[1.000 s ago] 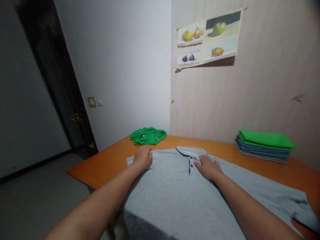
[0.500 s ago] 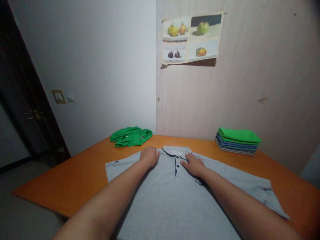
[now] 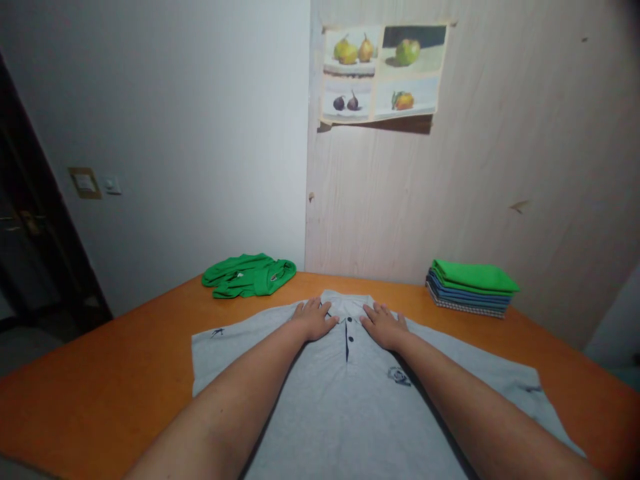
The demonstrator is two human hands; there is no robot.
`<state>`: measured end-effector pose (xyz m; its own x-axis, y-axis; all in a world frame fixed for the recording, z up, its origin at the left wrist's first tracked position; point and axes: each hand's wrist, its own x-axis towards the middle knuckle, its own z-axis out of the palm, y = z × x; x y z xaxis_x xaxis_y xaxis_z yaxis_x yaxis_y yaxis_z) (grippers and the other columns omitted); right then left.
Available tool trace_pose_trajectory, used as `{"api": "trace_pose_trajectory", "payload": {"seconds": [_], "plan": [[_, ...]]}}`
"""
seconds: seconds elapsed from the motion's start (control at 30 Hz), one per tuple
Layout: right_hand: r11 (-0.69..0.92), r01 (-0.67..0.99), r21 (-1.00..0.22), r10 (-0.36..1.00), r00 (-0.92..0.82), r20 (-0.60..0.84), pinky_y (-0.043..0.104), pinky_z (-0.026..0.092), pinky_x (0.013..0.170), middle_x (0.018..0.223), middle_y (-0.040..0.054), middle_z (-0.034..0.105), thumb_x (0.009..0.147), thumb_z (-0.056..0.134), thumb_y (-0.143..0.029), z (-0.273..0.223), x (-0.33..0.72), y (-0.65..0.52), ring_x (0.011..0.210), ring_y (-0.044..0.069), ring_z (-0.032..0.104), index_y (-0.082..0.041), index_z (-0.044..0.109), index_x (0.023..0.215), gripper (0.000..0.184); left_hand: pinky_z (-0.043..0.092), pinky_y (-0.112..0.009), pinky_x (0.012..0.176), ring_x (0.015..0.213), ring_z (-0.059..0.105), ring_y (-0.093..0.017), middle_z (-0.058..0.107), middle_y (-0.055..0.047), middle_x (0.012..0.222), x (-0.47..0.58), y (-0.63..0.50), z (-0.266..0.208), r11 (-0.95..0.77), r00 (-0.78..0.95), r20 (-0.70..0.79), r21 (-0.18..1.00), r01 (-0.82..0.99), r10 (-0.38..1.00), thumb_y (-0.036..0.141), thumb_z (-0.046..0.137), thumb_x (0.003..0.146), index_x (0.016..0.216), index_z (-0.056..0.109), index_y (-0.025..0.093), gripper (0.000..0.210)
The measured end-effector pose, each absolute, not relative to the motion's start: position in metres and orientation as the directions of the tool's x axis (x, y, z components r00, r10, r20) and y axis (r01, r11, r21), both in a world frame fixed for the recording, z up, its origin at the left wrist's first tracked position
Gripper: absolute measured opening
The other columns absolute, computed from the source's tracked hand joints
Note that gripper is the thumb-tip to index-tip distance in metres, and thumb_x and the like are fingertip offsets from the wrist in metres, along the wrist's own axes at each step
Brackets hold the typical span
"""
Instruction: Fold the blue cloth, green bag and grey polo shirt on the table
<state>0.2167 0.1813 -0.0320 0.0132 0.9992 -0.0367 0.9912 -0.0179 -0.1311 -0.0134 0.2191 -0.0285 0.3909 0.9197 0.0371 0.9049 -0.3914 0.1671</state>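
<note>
A grey polo shirt (image 3: 345, 413) lies front side up, spread over the orange table (image 3: 100, 373), its collar toward the wall and its sleeves out to both sides. Two dark buttons and a dark placket edge show below the collar, and a dark emblem is on the chest. My left hand (image 3: 314, 320) rests flat on the left side of the collar, fingers apart. On the collar's right side lies my right hand (image 3: 384, 325), fingers also spread. Both palms press on the fabric, and neither hand grips it. The shirt's lower part runs out of view.
A crumpled green garment (image 3: 250, 277) lies at the table's back left. At the back right stands a stack of folded clothes (image 3: 470, 290), bright green on top. Behind the table is a wall with a fruit picture sheet (image 3: 383, 77); a dark door (image 3: 35, 220) is at far left.
My left hand has moved right, from the shoulder onto the collar. The right hand has shifted slightly, and the collar flaps lie closer together. The chest emblem now shows more. The view has turned slightly.
</note>
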Motion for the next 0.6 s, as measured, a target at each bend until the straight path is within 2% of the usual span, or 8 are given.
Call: {"api": "trace_pose_trajectory", "payload": {"seconds": [0.27, 0.6], "plan": [[-0.02, 0.992, -0.122, 0.999, 0.015, -0.048, 0.069, 0.009, 0.116, 0.169, 0.0106, 0.017, 0.101, 0.016, -0.058, -0.03, 0.226, 0.206, 0.155, 0.034, 0.009, -0.026, 0.023, 0.161, 0.068, 0.015, -0.061, 0.119, 0.153, 0.019, -0.035, 0.024, -0.015, 0.166, -0.005, 0.251, -0.033, -0.388, 0.386, 0.043, 0.143, 0.911, 0.922, 0.076, 0.024, 0.092, 0.156, 0.034, 0.027, 0.081], [-0.033, 0.989, -0.147, 0.999, 0.026, -0.047, 0.069, 0.007, 0.116, 0.17, 0.011, 0.014, 0.101, 0.016, -0.06, -0.034, 0.239, 0.232, 0.154, 0.035, 0.012, -0.027, 0.023, 0.161, 0.069, 0.02, -0.057, 0.118, 0.15, 0.028, -0.034, 0.035, -0.012, 0.162, -0.002, 0.281, -0.03, -0.423, 0.418, 0.067, 0.122, 0.898, 0.906, 0.073, 0.028, 0.094, 0.153, 0.039, 0.03, 0.074]]}}
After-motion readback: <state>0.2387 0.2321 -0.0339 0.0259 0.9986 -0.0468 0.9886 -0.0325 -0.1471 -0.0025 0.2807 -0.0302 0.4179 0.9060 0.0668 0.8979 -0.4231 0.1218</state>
